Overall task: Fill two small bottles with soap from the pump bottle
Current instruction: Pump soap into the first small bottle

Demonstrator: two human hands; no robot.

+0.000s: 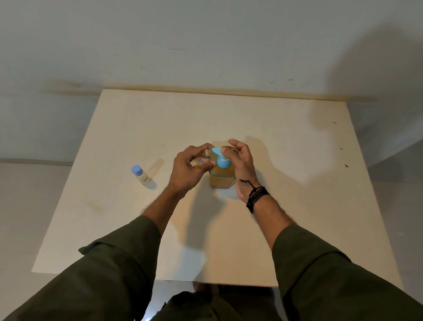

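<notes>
1. My left hand curls around a small clear plastic bottle with a little label, tilted so its mouth sits up at the spout of the light blue pump head.
2. My right hand rests over the pump with fingers loosely spread, one fingertip on the top of the pump head; it grips nothing.
3. The amber soap pump bottle stands upright mid-surface on the pale cream square surface.
4. A second small clear bottle with a lilac cap stands well off to the left (capped, so I judge it either done or waiting).
5. I judge this the filling step; next calls for a steady press while keeping the mouth under the spout.
</notes>
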